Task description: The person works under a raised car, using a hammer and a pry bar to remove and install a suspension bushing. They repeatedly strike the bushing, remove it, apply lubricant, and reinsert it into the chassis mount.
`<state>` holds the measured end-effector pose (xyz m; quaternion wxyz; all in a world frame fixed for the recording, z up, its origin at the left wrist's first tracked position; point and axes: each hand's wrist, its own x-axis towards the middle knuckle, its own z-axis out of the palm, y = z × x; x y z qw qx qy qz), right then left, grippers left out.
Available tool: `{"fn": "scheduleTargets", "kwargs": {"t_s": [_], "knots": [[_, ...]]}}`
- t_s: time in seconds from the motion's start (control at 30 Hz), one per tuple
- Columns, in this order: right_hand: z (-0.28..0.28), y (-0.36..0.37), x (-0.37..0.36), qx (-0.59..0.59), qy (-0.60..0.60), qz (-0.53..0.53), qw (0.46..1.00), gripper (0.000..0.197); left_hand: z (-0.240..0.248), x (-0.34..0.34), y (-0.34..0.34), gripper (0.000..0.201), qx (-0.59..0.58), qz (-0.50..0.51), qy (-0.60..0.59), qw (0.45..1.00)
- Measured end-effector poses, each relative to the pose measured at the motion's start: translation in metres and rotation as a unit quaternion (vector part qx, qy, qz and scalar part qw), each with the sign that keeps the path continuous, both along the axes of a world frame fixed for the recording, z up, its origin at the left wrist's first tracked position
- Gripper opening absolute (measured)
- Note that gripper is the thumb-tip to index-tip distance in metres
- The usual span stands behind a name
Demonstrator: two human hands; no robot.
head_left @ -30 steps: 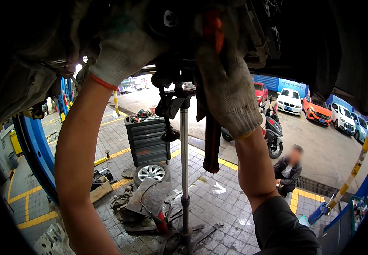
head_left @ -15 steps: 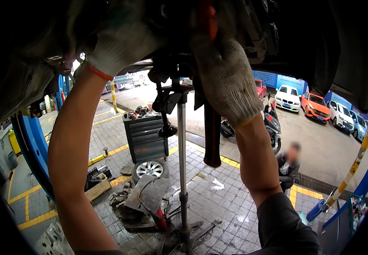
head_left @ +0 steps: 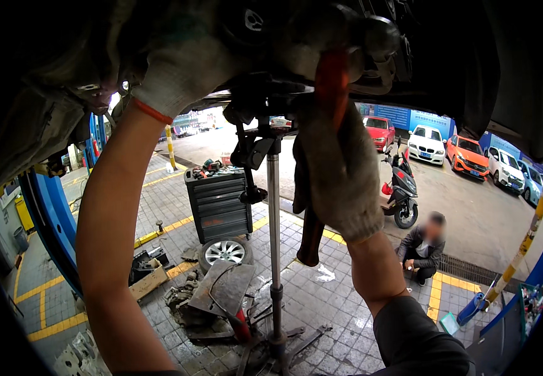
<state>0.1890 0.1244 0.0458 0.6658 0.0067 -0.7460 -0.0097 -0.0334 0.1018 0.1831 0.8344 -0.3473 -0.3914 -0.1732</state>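
Above me is the dark underside of a raised car [head_left: 58, 113]. My left hand [head_left: 180, 72], in a pale knitted glove with an orange cuff, reaches up among the parts. Its fingers are lost in shadow, so what they touch is hidden. My right hand [head_left: 343, 172], in a greyish glove, is closed round a hammer [head_left: 332, 81]. The hammer's neck is red and its dark handle sticks out below the fist. Its rounded head is near the car's underside, dim and partly blurred. Between my arms, a jack with a metal post [head_left: 274, 219] stands under the dark parts.
A grey tool cabinet [head_left: 222, 210] stands left of the post, with a wheel [head_left: 226, 252] and scrap metal sheet [head_left: 222, 288] below it. Blue lift columns [head_left: 49, 219] flank the bay. A person [head_left: 425, 247] crouches at right, near a motorcycle [head_left: 403, 194] and parked cars [head_left: 426, 145].
My right hand and the hammer have moved down and slightly right, with the handle now tilted. My left hand has stayed nearly in place. The view has shifted slightly.
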Motion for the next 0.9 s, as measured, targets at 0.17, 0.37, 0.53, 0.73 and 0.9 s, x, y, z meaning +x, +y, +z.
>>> {"fn": "scheduleTargets", "kwargs": {"t_s": [0.17,0.37,0.53,0.73,0.9], "knots": [[0.0,-0.013,-0.018,-0.136,-0.004,0.046,0.99,0.022,0.003,0.0,-0.012,0.093,0.002,0.013,-0.001,1.0],[-0.012,-0.011,-0.021,-0.184,0.078,0.378,0.904,0.028,-0.002,-0.011,-0.002,0.096,0.0,-0.006,-0.017,1.0],[-0.004,-0.001,-0.022,-0.136,0.01,0.062,0.989,0.026,-0.002,-0.01,0.003,0.098,-0.005,-0.016,-0.022,1.0],[-0.013,-0.024,-0.026,-0.146,0.114,0.205,0.961,0.027,-0.001,-0.01,-0.002,0.1,0.003,-0.013,-0.029,0.999],[0.006,-0.018,-0.017,-0.25,-0.046,0.099,0.962,0.023,0.0,-0.009,0.001,0.102,0.004,-0.028,-0.04,0.999]]}}
